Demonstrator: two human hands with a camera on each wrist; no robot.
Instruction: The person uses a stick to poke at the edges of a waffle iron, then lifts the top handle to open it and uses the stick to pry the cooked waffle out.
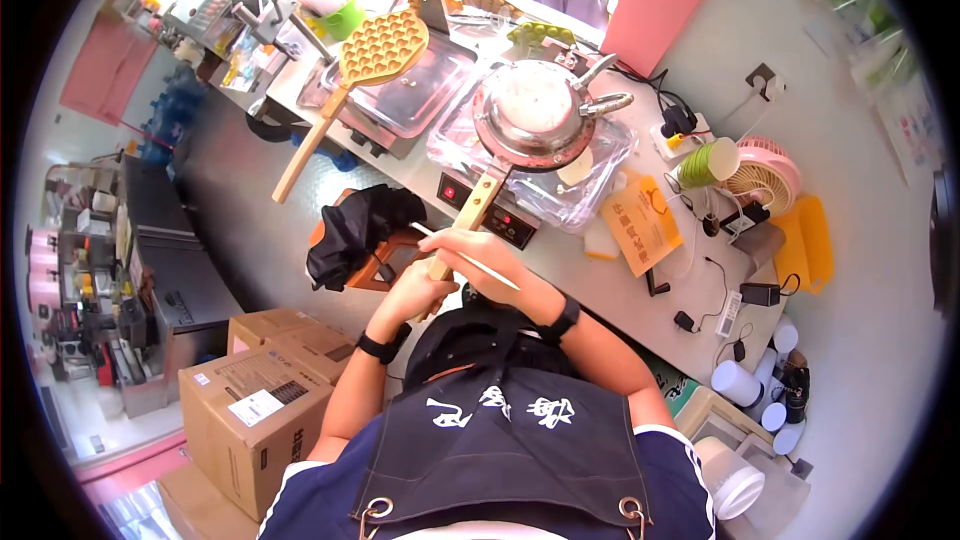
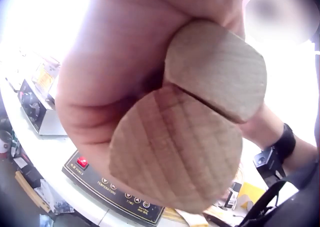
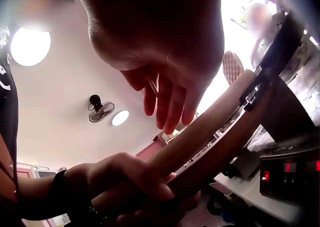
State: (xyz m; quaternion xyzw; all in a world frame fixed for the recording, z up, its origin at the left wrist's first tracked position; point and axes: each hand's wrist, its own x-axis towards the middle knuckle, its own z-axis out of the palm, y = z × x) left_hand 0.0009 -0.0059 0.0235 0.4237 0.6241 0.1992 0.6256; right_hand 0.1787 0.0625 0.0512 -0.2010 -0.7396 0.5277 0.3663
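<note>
My left hand (image 1: 413, 292) grips the paired wooden handles (image 1: 474, 210) of a round metal hinged pan (image 1: 530, 112). The pan sits over an electric heater whose control panel (image 1: 512, 228) has lit red switches. In the left wrist view the two handle ends (image 2: 175, 152) lie against each other under the curled fingers. Just above the left hand, my right hand (image 1: 487, 262) pinches a thin pale stick (image 1: 484, 267) that slants across the handles. From the right wrist, its fingers (image 3: 172, 104) hang close over the handles, and the palm hides most of the stick.
A honeycomb-patterned mould plate (image 1: 385, 47) with a wooden handle stands left of the pan, beside a clear-lidded tray (image 1: 425, 90). Right of the pan lie an orange paper bag (image 1: 642, 225), green twine (image 1: 708, 162), a pink fan (image 1: 765, 178) and cables. Cardboard boxes (image 1: 250, 420) stand at lower left.
</note>
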